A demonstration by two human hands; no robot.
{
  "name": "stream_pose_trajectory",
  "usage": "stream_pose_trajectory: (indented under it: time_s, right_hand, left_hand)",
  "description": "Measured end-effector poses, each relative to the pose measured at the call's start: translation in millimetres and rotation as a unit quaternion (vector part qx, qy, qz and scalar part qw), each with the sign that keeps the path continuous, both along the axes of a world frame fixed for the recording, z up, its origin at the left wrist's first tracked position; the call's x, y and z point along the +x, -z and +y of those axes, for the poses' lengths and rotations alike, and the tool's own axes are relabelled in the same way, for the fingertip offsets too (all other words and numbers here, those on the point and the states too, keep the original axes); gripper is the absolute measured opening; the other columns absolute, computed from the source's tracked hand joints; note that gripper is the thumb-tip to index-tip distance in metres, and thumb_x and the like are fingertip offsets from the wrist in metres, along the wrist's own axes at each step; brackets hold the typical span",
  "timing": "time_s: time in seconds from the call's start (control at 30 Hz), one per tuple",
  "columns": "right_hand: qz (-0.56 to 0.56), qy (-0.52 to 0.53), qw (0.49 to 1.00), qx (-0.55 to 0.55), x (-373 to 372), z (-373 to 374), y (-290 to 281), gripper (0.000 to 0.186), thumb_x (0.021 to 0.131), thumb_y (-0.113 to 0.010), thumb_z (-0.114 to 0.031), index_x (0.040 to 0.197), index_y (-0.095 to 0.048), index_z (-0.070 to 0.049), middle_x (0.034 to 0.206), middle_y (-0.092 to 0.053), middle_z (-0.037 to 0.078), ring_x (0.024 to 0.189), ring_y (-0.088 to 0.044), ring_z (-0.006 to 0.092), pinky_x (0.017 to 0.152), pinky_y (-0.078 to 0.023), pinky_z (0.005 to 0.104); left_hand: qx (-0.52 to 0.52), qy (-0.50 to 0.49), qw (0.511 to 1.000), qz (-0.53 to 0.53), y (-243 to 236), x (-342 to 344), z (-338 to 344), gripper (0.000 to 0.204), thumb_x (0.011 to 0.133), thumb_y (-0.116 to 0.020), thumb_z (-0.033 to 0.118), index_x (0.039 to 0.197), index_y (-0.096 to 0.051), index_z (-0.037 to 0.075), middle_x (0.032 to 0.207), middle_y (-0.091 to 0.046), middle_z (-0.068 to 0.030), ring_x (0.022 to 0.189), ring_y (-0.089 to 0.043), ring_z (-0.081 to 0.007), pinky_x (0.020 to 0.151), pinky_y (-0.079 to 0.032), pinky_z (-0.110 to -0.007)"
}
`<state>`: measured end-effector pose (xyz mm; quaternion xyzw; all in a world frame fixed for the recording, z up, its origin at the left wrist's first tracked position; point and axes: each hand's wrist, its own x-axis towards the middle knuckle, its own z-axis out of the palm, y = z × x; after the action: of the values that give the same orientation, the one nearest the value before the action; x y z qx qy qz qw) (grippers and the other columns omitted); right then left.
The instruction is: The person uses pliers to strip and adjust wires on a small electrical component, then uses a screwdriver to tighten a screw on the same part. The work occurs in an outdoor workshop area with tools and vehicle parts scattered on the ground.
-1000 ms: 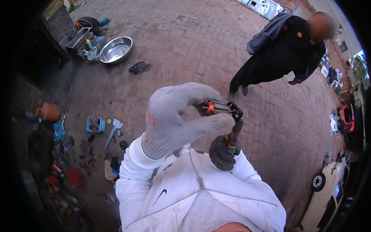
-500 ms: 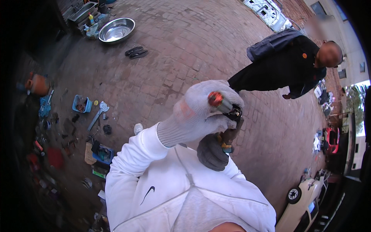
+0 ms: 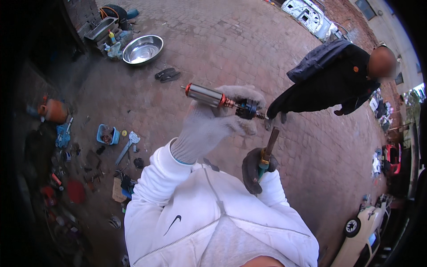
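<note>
My left hand [image 3: 207, 122], in a pale knitted glove, is closed around a motor armature [image 3: 204, 95] raised in front of my chest. The armature has a silver cylinder with copper-red ends, and its shaft carries a dark fitting between my fingers and a coiled end on the right. Lower and to the right, my right hand [image 3: 253, 172], in a dark glove, grips a narrow hand tool [image 3: 271, 144]. Its flat brown shank points up, above a yellow collar and a green handle. The tool's exact kind is unclear. The two hands are apart.
Another person [image 3: 331, 80] in dark clothes stands on the paving at right. A metal basin [image 3: 143, 50] and black sandals [image 3: 167, 74] lie at far left. Nearer left are a blue tub [image 3: 108, 135] and scattered tools and parts. A cream car [image 3: 362, 233] is at lower right.
The armature has turned from end-on to lying sideways, its silver cylinder now pointing left. My right hand has moved right, away from my left, bringing the tool into plain view.
</note>
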<state>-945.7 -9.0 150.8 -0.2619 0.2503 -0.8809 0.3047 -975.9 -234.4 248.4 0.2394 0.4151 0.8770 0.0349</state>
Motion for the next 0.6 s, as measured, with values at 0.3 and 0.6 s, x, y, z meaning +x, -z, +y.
stream_pose_trajectory:
  time_s: [0.3,0.6]
  right_hand:
    - [0.094,0.198,0.946,0.24,24,-2,-30,0.064,0.08,-0.07,-0.009,0.14,-0.049,0.001,0.095,-0.068,0.012,0.081,-0.064,0.0193,0.07,-0.052,0.0311]
    - [0.052,0.188,0.937,0.289,25,-32,-63,0.04,0.082,-0.069,-0.008,0.121,-0.065,0.002,0.103,-0.072,0.008,0.092,-0.066,0.0154,0.086,-0.052,0.0305]
  left_hand:
    - [0.039,0.101,0.986,-0.127,7,0,-19,0.048,0.084,-0.076,0.005,0.128,-0.056,-0.004,0.122,-0.063,-0.0128,0.109,-0.067,-0.022,0.083,-0.056,-0.022]
    - [0.163,0.182,0.953,-0.181,10,10,-26,0.047,0.09,-0.081,0.021,0.115,-0.046,0.003,0.11,-0.05,-0.0076,0.098,-0.055,-0.0077,0.068,-0.051,-0.005]
